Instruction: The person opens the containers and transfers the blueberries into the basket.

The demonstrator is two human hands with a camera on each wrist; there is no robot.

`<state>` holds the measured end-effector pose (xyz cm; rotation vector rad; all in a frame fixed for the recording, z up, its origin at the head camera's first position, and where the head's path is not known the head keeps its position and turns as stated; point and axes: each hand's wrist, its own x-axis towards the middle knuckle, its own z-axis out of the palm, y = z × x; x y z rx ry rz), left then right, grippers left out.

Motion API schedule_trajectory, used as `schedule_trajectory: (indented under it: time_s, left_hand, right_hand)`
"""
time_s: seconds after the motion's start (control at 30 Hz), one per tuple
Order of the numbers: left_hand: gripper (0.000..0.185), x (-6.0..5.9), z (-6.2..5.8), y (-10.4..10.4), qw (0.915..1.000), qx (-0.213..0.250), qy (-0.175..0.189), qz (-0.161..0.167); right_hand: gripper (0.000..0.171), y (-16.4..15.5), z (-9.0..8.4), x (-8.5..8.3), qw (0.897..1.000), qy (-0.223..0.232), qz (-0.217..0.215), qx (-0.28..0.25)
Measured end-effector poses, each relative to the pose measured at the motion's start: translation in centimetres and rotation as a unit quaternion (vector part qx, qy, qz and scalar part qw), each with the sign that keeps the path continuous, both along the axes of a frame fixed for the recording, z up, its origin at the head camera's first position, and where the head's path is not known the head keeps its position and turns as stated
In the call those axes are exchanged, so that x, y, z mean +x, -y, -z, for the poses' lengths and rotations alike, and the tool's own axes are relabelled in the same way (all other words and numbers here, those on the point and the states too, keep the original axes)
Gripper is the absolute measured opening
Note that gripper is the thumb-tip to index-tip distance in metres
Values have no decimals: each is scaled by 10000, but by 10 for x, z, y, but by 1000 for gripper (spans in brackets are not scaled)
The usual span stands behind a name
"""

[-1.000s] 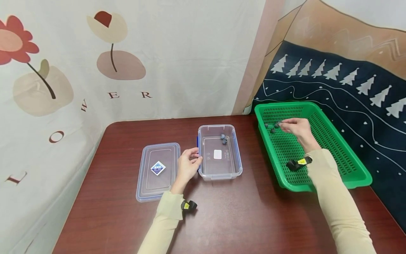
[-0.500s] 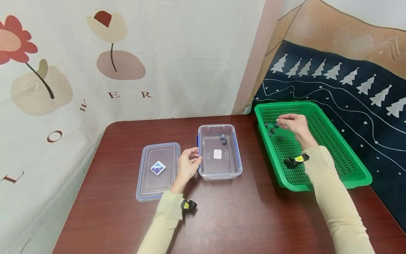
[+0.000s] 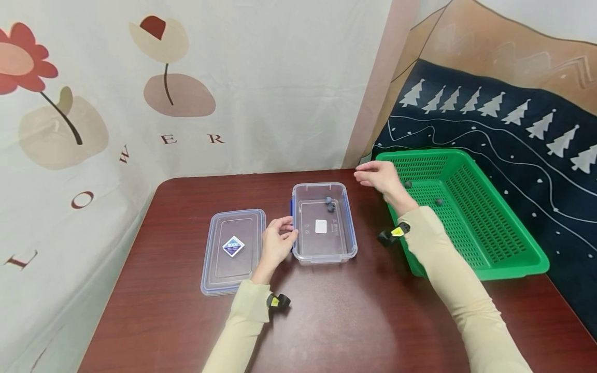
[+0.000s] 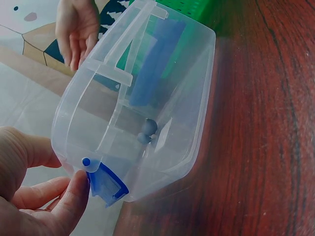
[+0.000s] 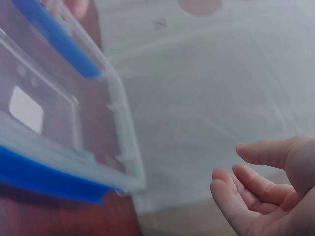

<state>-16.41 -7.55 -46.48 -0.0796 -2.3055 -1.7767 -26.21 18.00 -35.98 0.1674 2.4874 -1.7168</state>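
I am looking down at the dark red table (image 3: pixel 336 321), which is carrying everything here. The green basket (image 3: pixel 494 243) is sitting on the table to the right of the clear container (image 3: pixel 324 223); two small dark pieces are lying on the basket's mesh floor, one (image 3: pixel 408 184) nearer the container and one (image 3: pixel 439 201) farther from it. The clear container is standing open near the middle of the table, and its flat lid (image 3: pixel 232 251) is lying just beside it on the left. Two small blue-grey balls (image 3: pixel 329 203) are resting together inside the container, near its far wall.

My right hand (image 3: pixel 380 178) is hovering between the container's far right corner and the basket's near rim, touching neither. Its fingers are hanging loosely curled; I cannot tell whether they are pinching anything. My left hand (image 3: pixel 276 243) is resting against the container's left wall, and in the left wrist view its fingertips (image 4: pixel 74 196) are pressing the blue latch (image 4: pixel 106 184) on that wall, the fingers bent around it.
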Motion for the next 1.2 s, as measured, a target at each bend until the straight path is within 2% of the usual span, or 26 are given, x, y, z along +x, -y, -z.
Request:
schedule_trajectory:
  time_s: [0.23, 0.43, 0.77, 0.97, 1.2]
  left_hand:
    - [32, 1, -1, -1, 10000, 94, -6, 5]
    - [32, 1, 0, -1, 9999, 118, -24, 13]
    - [32, 1, 0, -1, 10000, 56, -30, -5]
    - [32, 0, 0, -1, 10000, 74, -55, 20]
    - [32, 0, 1, -1, 10000, 38, -40, 16]
  right_hand:
    - [30, 38, 20, 6, 9973, -105, -204, 695]
    - [25, 58, 37, 14, 9960, -412, -35, 794]
    - [31, 78, 59, 23, 9919, -655, -47, 1090]
    - [35, 82, 68, 22, 9921, -461, -8, 1170]
    - [47, 86, 72, 22, 9924, -168, -96, 1214]
